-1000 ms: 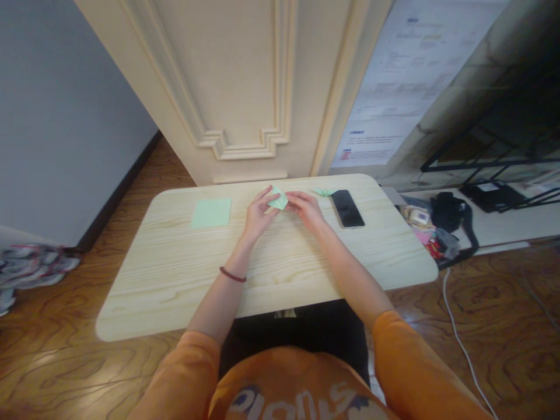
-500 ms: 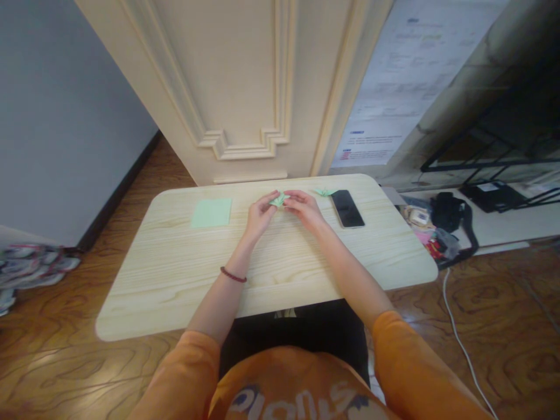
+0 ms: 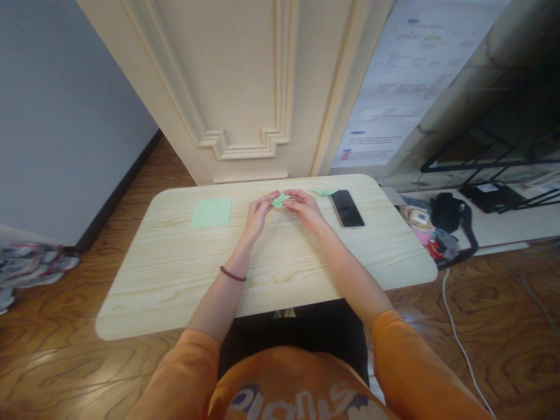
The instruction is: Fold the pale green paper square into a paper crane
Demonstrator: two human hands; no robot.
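Note:
A small folded piece of green paper (image 3: 279, 200) is pinched between both of my hands over the far middle of a light wooden table (image 3: 184, 280). My left hand (image 3: 258, 213) grips its left side with closed fingertips; a dark red bead bracelet sits on that wrist. My right hand (image 3: 306, 209) pinches its right side. Most of the fold is hidden by my fingers.
A flat square of green paper (image 3: 212, 212) lies to the left on the table. A finished green paper figure (image 3: 324, 191) and a black phone (image 3: 347, 208) lie to the right. A cream panelled door stands behind. Bags and a white cable lie on the floor at right.
The green paper has been pressed smaller and flatter between my fingertips. Both hands have stayed at the same spot on the table.

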